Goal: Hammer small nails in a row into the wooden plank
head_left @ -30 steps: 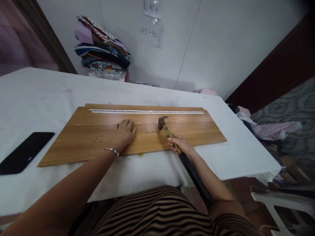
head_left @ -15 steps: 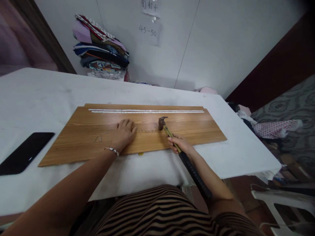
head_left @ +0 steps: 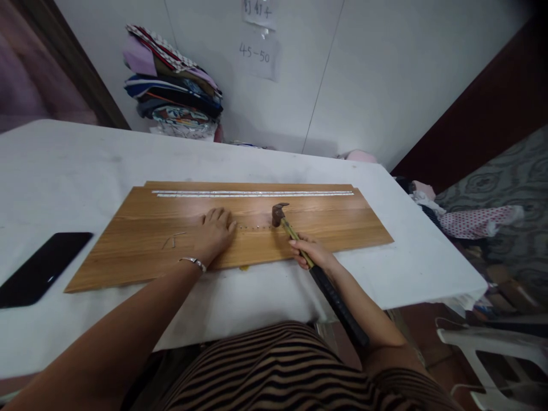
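My left hand (head_left: 214,233) lies flat on a brown wooden board (head_left: 141,251), fingers stretched out and holding nothing. My right hand (head_left: 309,252) is wrapped around the yellowish shaft of a claw hammer (head_left: 338,305), above its black grip. The rusty head is over the board, beside the right end of a row of small nail heads (head_left: 252,227); whether it touches the wood I cannot tell. A few loose nails (head_left: 173,242) lie on the board left of my left hand. Two white strips (head_left: 257,194) run along the board's far side.
The board rests on a white-covered table (head_left: 252,297). A black phone (head_left: 40,268) lies at the left. Folded clothes (head_left: 175,85) are stacked by the back wall. To the lower right, beyond the table edge, stands a white plastic chair (head_left: 471,348).
The hammer head has shifted very slightly to the left against the board. My left hand stays in place on the wood. The whole view has drifted a little.
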Demonstrator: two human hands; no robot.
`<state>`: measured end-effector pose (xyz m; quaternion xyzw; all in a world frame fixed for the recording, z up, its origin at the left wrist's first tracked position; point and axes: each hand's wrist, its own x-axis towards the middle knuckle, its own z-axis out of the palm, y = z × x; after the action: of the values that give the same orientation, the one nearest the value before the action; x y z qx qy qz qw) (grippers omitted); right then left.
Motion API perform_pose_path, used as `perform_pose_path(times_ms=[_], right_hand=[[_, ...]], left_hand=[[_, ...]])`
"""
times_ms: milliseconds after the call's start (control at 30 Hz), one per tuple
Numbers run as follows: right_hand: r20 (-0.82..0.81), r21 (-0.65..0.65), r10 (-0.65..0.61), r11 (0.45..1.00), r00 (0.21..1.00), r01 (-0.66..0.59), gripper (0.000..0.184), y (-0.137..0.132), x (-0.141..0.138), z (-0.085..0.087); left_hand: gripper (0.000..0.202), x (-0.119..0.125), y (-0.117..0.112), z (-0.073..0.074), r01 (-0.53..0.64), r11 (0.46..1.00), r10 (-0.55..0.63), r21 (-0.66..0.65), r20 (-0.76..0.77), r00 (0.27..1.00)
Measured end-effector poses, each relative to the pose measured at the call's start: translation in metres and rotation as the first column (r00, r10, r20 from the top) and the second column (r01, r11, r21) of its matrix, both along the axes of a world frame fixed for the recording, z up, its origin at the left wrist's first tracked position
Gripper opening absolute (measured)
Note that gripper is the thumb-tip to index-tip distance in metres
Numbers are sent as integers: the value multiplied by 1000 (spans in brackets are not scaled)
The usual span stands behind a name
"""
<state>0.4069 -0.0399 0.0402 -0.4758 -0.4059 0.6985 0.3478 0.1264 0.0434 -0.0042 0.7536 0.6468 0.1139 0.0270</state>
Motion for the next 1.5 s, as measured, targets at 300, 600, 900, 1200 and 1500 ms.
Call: perform_pose_path(times_ms=[300,600,900,1200,1500], right_hand=[[0,-7,6,1000,1000,-6,45,0,-2,2],[-9,-18,14,1000,1000,-14,46,1,-2,4],[-6,-22,-7,1000,1000,7,49,2,-1,5],[18,-31,-19,999,1000,20,48,4,-1,3],[-10,-24,-21,999,1000,20,48,4,1,3]], left_hand=[[48,0,-1,0,3,1000,-3,11,7,1000],[50,0,0,0,11,1000,-12,15,14,1000],[50,0,0,0,-6,1000,6,-4,1,1000],[49,0,1,0,-1,1000,1,3,-4,1000],[49,-1,2,-6,10,1000,-10,24,-9,1000]])
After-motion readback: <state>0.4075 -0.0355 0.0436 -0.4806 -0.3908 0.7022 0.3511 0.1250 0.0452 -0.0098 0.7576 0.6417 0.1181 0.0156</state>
